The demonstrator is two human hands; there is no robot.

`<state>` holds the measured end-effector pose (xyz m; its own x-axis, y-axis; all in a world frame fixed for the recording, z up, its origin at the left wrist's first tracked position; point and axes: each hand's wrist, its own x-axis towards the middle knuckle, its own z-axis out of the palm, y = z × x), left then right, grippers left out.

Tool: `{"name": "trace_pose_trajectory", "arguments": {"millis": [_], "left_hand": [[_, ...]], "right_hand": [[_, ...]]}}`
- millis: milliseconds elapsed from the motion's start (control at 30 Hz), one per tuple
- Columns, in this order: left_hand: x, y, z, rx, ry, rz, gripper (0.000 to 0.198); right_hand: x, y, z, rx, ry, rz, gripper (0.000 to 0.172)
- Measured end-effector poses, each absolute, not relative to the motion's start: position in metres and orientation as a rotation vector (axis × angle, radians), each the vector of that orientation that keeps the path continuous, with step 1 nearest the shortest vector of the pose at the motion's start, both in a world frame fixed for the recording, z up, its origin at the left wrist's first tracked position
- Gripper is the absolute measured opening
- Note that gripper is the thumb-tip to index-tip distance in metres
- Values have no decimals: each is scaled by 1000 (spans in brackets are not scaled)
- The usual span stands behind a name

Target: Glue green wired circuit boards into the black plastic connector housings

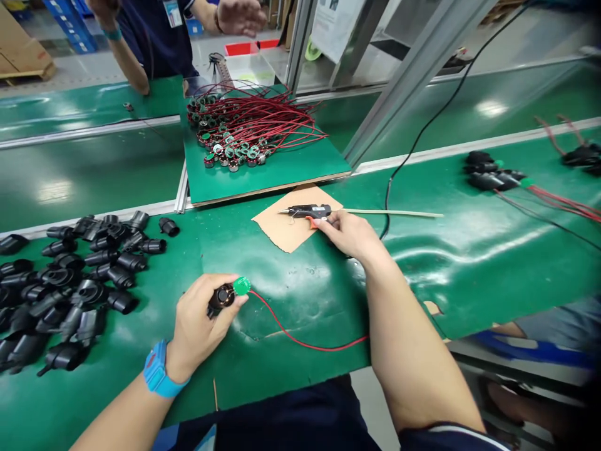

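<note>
My left hand (197,316) is closed around a black plastic housing (224,295), its round open end turned toward me. Between the same hand's thumb and fingertip sits a small round green circuit board (241,286), just beside that opening. A red wire (293,339) curves from the board to the right and passes behind my right forearm. My right hand (357,235) grips a black glue gun (307,211) with an orange trigger, its nozzle pointing left above a piece of cardboard (282,233). Out of the gun's back runs a long pale glue stick (399,213).
Many black housings (89,275) lie piled at left. Circular parts with red wires (253,128) cover a raised green board (282,178). A black cable (422,125) hangs at right, near more wired housings (493,172). Across the bench is another person (154,37).
</note>
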<state>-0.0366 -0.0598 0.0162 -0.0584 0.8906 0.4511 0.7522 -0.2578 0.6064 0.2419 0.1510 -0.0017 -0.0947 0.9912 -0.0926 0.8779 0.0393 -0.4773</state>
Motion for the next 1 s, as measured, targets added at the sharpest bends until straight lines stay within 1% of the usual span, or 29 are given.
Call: {"name": "trace_pose_trajectory", "arguments": {"millis": [100, 200, 300, 433, 600, 800, 1000], "left_hand": [[-36, -60, 17, 1974, 1818, 1228, 21], [-37, -58, 18, 1928, 1826, 1247, 20], [-37, -57, 18, 1923, 1839, 1242, 20], [-38, -59, 19, 1985, 1856, 1244, 21], [-37, -61, 21, 2086, 1866, 1215, 22], [-36, -62, 26, 2108, 1879, 1184, 24], [-36, -63, 28, 2098, 1886, 1165, 23]], "right_hand": [[245, 150, -2, -1805, -2016, 678, 33], [244, 145, 8, -1661, -1974, 670, 41], [232, 128, 22, -1571, -1929, 548, 47], [207, 94, 37, -1382, -1928, 382, 45], [191, 69, 37, -1147, -2042, 160, 33], [190, 65, 31, -998, -2151, -87, 19], [186, 64, 34, -898, -2215, -189, 14]]}}
